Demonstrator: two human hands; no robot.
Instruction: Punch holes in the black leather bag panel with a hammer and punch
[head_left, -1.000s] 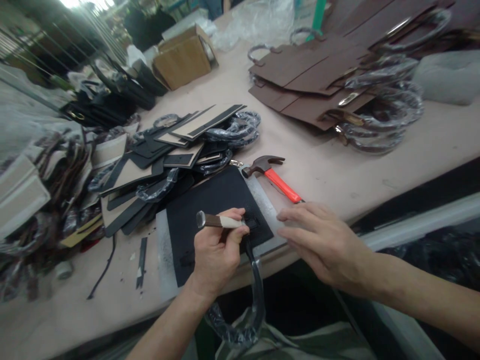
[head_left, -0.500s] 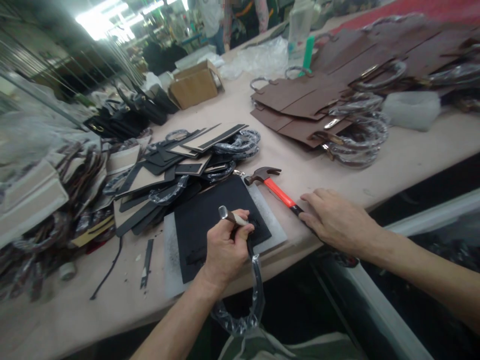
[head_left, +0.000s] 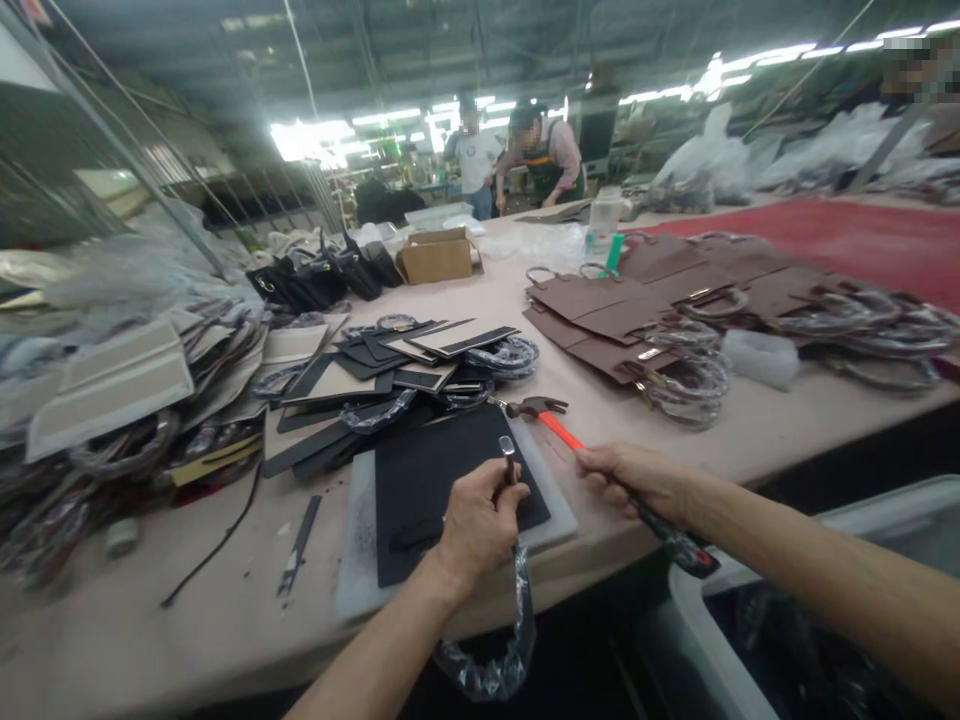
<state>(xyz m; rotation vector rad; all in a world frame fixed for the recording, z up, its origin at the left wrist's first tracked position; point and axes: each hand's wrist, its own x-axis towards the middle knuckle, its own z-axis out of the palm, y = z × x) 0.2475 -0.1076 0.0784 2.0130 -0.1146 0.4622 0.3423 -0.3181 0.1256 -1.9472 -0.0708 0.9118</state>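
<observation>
My left hand [head_left: 478,520] is closed round a metal punch tool [head_left: 508,455], held upright on a black leather panel [head_left: 442,480]. The panel lies on a grey cutting pad [head_left: 360,560] at the table's near edge. A plastic-wrapped black handle [head_left: 495,650] hangs from the panel over the edge. My right hand [head_left: 630,478] grips the handle of a hammer [head_left: 559,428] with an orange shaft; its dark head rests on the table just beyond the pad.
A heap of black and beige bag panels [head_left: 375,375] lies behind the pad. Brown panels with wrapped ring handles [head_left: 660,320] sit at the right. A cardboard box [head_left: 439,255] stands further back. Two people [head_left: 517,150] work at the far end. A bin [head_left: 825,600] stands below right.
My right hand went from lying flat near the pad to closing on the hammer's handle. My left hand turned the punch from lying sideways to upright. The view tilted up.
</observation>
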